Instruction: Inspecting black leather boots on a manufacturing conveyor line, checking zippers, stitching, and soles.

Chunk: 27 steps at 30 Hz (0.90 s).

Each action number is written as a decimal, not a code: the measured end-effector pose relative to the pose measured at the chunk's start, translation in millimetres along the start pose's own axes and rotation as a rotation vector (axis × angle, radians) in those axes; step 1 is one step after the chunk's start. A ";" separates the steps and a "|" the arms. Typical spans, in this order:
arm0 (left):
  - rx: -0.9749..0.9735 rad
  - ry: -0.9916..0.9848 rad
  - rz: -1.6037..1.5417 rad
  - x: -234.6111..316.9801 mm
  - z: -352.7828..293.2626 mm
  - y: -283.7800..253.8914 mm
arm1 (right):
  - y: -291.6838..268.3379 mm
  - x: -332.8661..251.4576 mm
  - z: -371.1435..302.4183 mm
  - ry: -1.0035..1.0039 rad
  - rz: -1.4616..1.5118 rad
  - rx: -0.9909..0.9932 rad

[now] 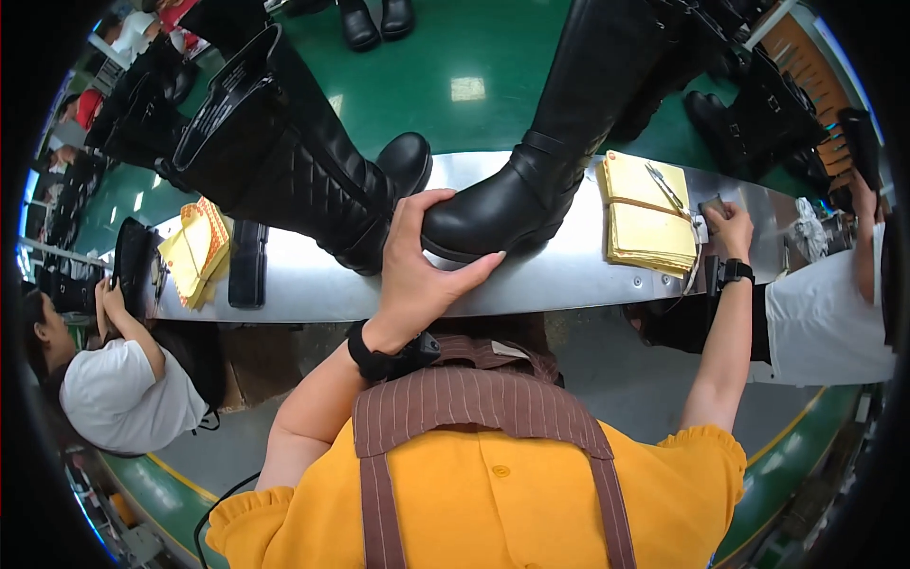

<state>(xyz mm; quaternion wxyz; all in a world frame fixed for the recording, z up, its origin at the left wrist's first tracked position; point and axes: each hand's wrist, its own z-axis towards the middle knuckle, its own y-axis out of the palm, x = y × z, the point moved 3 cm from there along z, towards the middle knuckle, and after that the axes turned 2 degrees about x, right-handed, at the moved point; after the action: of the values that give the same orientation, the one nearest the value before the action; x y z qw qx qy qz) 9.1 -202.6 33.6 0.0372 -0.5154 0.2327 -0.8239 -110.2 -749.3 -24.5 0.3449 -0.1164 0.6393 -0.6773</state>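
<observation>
A: Which step is this?

B: Steadying, I'd judge. The tall black boot [531, 180] stands upright at mid-bench [569, 270]; the left hand [417, 266] cups its toe, thumb over, fingers under. The right hand [728, 228] pinches a small dark block [713, 205] beside the yellow sheets [646, 213], far right.

A: Next?

B: Likely bringing block to boot.

A: Anything unclear?

B: Boot top is cut off; what the block is, I can't tell.

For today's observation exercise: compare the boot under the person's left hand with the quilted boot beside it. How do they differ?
The smooth boot has a plain shaft and a buckled ankle strap; the quilted boot has diamond stitching. The left hand grips the smooth boot's toe; the quilted boot is untouched. Both are tall, black and stand on the metal ledge.
</observation>
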 end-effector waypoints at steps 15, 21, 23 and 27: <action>0.053 0.088 -0.030 18.9 -10.0 12.4 | -33.0 -283.6 -224.0 -0.885 0.775 0.278; 0.038 0.008 -0.069 12.1 -0.4 7.3 | -9.1 -245.9 -249.1 -1.021 0.505 -0.123; 0.044 0.031 -0.050 11.7 0.4 8.2 | -12.5 -241.2 -246.2 -0.969 0.570 -0.083; 0.043 0.055 -0.026 10.8 2.1 9.3 | -25.7 -265.3 -225.1 -0.706 0.892 0.168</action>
<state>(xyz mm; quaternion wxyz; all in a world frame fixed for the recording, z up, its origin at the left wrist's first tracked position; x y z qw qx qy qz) 4.2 -214.9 39.4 0.0311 -0.4944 0.2091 -0.8431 -58.2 -410.4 40.1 0.7980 -0.0268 0.4167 -0.4346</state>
